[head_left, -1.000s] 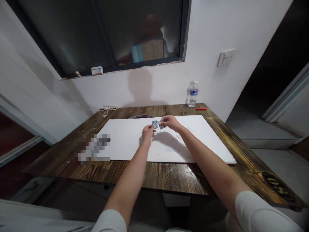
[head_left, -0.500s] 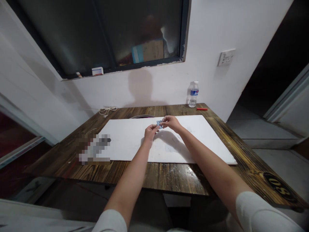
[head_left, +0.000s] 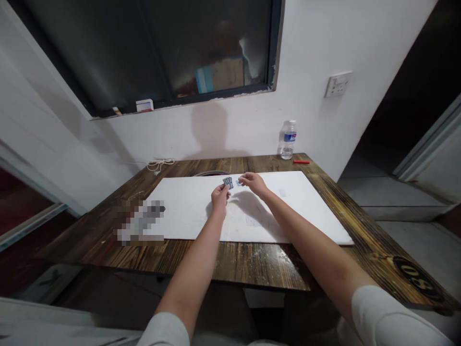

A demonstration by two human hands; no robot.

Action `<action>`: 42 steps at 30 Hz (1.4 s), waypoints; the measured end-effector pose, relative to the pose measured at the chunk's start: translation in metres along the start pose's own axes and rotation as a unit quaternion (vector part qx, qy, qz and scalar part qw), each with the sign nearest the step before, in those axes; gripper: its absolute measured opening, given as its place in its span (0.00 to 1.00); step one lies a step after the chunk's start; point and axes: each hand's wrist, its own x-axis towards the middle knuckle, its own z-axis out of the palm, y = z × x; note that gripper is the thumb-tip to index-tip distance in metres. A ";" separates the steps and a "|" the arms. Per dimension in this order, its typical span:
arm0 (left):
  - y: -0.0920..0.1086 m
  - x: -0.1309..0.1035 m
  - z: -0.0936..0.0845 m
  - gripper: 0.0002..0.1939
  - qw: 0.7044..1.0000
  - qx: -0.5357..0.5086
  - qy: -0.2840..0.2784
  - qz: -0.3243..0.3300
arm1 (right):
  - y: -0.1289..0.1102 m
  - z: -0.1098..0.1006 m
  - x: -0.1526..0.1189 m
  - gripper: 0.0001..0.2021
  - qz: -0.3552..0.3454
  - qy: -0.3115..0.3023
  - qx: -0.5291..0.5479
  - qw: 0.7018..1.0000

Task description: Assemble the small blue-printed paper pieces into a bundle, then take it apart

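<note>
Several small dark-blue cards [head_left: 228, 182] stand fanned out in my left hand [head_left: 219, 197], with its fingers closed around their lower ends. My right hand [head_left: 253, 182] pinches one small white-and-blue card [head_left: 239, 182] at its edge, just right of the fan and apart from it. Both hands are above the middle of a white board [head_left: 194, 216], casting shadows onto it. The print on the cards is too small to read.
The board lies on a dark wooden table [head_left: 259, 269]. Along the back are a white cord [head_left: 160, 166], a water bottle [head_left: 288, 139] and a red pen-like stick [head_left: 301, 162]. A round dark object [head_left: 212, 173] shows behind the board. Its left end carries a blurred patch.
My hands have drawn apart. The left hand has moved slightly left with the cards now fanned, while the right holds a single card away from them.
</note>
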 end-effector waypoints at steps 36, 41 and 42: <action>0.000 0.002 0.003 0.17 0.998 -0.022 0.052 -0.024 | 0.005 -0.020 0.002 0.16 -0.089 -0.243 -0.468 0.845; -0.002 0.002 0.002 0.18 0.999 -0.010 0.046 -0.024 | -0.003 -0.018 -0.003 0.12 -0.111 -0.239 -0.476 0.839; -0.002 0.002 0.001 0.18 0.999 -0.005 0.043 -0.025 | -0.005 -0.018 -0.004 0.12 -0.115 -0.233 -0.484 0.835</action>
